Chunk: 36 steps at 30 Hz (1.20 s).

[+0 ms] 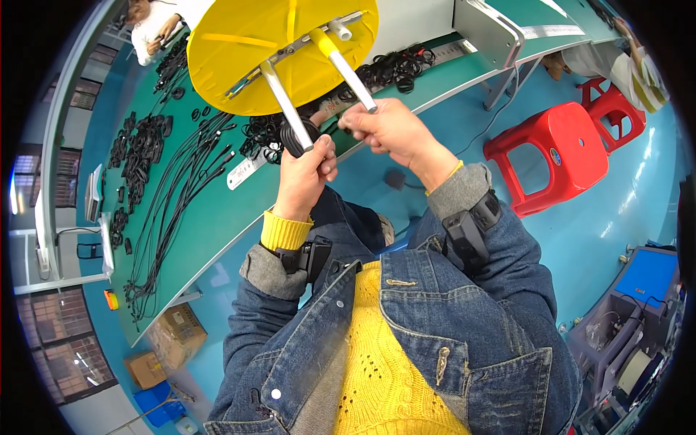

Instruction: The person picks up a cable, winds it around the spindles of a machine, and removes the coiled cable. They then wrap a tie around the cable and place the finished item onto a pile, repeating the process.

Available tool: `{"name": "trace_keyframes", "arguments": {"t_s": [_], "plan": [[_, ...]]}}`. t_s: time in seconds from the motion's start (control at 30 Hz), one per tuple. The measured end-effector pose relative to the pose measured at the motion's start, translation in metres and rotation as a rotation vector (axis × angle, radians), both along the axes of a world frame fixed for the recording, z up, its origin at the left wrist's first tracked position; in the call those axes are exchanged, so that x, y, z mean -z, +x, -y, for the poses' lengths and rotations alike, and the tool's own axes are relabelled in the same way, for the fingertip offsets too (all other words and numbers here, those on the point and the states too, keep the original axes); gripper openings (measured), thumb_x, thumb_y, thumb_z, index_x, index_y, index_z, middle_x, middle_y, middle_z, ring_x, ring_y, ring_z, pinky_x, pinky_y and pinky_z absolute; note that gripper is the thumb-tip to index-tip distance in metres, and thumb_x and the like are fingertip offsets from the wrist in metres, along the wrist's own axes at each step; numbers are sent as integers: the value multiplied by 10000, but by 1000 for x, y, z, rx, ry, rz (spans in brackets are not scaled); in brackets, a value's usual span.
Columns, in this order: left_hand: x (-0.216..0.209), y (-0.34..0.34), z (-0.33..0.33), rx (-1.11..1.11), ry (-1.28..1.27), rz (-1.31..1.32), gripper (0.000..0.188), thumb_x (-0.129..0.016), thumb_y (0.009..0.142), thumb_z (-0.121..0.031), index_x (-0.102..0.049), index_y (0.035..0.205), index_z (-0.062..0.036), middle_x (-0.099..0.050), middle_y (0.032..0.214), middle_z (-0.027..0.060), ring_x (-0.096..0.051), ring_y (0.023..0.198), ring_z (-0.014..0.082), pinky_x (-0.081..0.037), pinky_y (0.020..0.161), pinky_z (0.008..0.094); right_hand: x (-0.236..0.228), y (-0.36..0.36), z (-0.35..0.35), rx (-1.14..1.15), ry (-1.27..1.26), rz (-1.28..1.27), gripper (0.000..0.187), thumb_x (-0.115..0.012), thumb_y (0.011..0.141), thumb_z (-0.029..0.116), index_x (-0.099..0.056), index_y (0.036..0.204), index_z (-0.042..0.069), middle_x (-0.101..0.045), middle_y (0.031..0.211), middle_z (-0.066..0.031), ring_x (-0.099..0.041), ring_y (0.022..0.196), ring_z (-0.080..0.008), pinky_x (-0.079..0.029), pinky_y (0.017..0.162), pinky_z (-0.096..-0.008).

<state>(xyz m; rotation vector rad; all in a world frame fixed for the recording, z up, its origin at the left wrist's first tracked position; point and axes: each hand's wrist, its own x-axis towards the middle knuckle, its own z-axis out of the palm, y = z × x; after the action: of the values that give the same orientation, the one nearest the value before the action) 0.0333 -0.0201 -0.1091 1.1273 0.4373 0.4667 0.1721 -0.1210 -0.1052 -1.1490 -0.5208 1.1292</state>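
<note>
A yellow disc stands before me with a metal bar across its face. Two silver posts stick out of it toward me, a left post and a right post with a yellow sleeve at its base. Around the end of the left post sits a coil of black cable. My left hand is closed on this coil, thumb by the post's tip. Just below the right post's tip, my right hand is closed in a pinch; what its fingers hold is hidden.
Long black cables and heaps of black coiled cables lie on the green table. A metal ruler lies near its edge. Red stools stand at right, cardboard boxes below left. Other people work across the table and at far right.
</note>
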Motion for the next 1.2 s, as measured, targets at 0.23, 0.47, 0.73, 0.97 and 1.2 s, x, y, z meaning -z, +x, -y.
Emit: {"name": "trace_keyframes", "arguments": {"t_s": [0.23, 0.47, 0.73, 0.97, 1.2], "plan": [[0, -19, -5, 45, -45, -58, 90, -546, 875, -103, -503, 919, -37, -460, 661, 7, -404, 497, 67, -333, 414, 210, 7, -24, 6, -163, 210, -70, 150, -582, 860, 145, -629, 895, 8, -580, 713, -11, -480, 542, -35, -345, 422, -159], [-12, -29, -4, 226, -38, -202, 107, -563, 853, -111, -503, 908, -42, -457, 660, 5, -372, 468, 54, -293, 394, 192, 10, -42, 33, -356, 162, -9, 180, -573, 869, 157, -635, 941, 5, -645, 834, -48, -579, 621, -83, -434, 465, -190], [-22, -38, 4, 661, -205, -476, 135, -569, 813, -99, -500, 906, -28, -458, 641, 11, -352, 439, 51, -265, 372, 196, -24, -6, 33, -326, -11, 763, 523, -759, 662, 214, -523, 1091, 30, -602, 750, -66, -598, 616, -129, -441, 450, -280], [-24, -36, 17, 631, -94, -479, 118, -551, 793, -68, -488, 883, -26, -462, 625, 26, -334, 407, 49, -235, 352, 196, -5, -25, 18, -405, 304, 1123, 520, -782, 601, 209, -490, 993, 31, -592, 776, -94, -608, 642, -173, -447, 491, -317], [-17, -48, 18, 518, -356, -311, 120, -535, 791, -58, -482, 891, -18, -466, 617, 35, -324, 391, 51, -217, 338, 187, 23, -39, 45, -145, 77, 40, 301, -653, 747, 167, -493, 963, 31, -591, 786, -152, -573, 631, -326, -437, 555, -384]]}}
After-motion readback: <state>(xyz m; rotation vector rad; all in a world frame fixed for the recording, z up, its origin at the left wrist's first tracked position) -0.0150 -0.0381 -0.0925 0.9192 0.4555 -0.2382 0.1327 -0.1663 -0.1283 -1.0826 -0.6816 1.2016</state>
